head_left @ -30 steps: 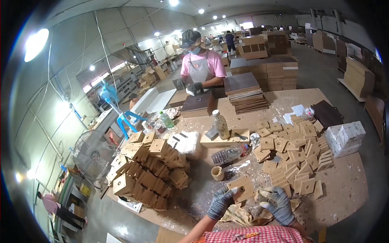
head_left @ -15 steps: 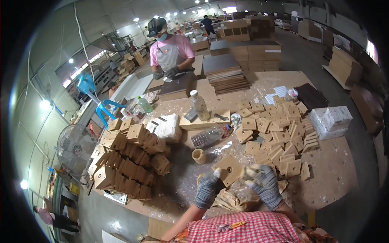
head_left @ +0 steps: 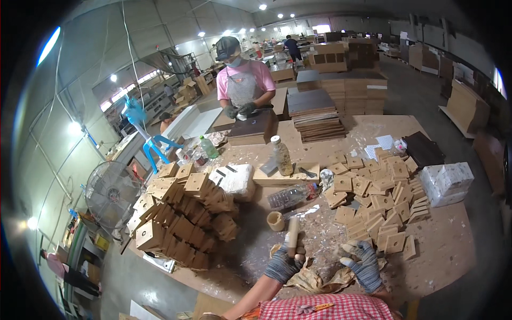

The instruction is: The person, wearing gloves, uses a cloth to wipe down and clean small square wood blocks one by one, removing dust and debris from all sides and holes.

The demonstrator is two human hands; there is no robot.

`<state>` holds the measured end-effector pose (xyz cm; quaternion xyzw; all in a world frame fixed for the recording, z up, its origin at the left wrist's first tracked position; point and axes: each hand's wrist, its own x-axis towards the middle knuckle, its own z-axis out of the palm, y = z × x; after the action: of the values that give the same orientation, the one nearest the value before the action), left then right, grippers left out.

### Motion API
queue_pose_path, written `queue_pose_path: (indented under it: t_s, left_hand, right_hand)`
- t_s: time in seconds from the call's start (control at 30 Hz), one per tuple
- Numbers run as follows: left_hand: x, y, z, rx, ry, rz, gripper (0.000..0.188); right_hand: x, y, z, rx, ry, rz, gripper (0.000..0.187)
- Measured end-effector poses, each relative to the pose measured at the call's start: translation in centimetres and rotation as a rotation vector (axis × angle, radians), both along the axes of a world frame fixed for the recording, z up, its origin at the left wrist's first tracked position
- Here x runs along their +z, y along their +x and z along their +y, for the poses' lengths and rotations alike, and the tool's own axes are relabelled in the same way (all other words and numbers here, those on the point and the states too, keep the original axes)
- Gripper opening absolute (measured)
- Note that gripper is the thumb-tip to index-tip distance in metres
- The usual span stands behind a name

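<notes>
A small wooden block stands edge-on in my left hand, its fingers wrapped round the lower end. My right hand, in a grey striped glove with bare fingertips, is apart from the block. Its fingers are half bent and spread, with nothing seen between them. A crumpled tan cloth lies on the table below both hands. Just beyond the block stands a small tan cup. Many drilled wooden blocks lie heaped on the right, and more blocks are stacked on the left.
A clear plastic bottle lies on its side on the worktable. Behind it a filled bottle stands by a wooden board. A white wrapped package sits far right. Across the table a co-worker handles a dark panel.
The wooden block has turned from face-on to edge-on in my left hand. My right hand has come away from it. The whole view has shifted, so things appear further right and lower.
</notes>
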<state>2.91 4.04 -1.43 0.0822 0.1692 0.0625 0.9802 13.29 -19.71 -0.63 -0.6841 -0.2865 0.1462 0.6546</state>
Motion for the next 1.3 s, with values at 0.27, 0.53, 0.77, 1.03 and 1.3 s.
queue_pose_path:
  t_s: [0.27, 0.53, 0.77, 1.03, 1.3]
  left_hand:
    - [1.6, 0.6, -0.8, -0.421, -0.23, -0.444, 0.029]
    - [2.7, 0.4, -1.3, -0.496, -0.188, -0.477, 0.03]
    - [3.1, 0.2, -1.1, -0.418, -0.111, -0.329, 0.027]
    - [-7.5, -0.6, 7.2, 0.399, 0.511, 0.377, 0.048]
    - [-7.7, -6.1, 19.2, 0.805, 0.548, 0.784, 0.042]
  right_hand:
    - [0.4, 0.3, 0.8, 0.156, -0.15, -0.057, 0.04]
    - [-0.3, -0.1, 0.4, 0.135, -0.006, 0.136, 0.044]
    - [1.7, -0.1, 0.8, 0.171, -0.162, -0.121, 0.037]
    - [2.0, -0.2, 0.3, 0.226, -0.138, -0.174, 0.036]
    - [1.7, 0.0, -0.1, 0.177, -0.193, -0.291, 0.036]
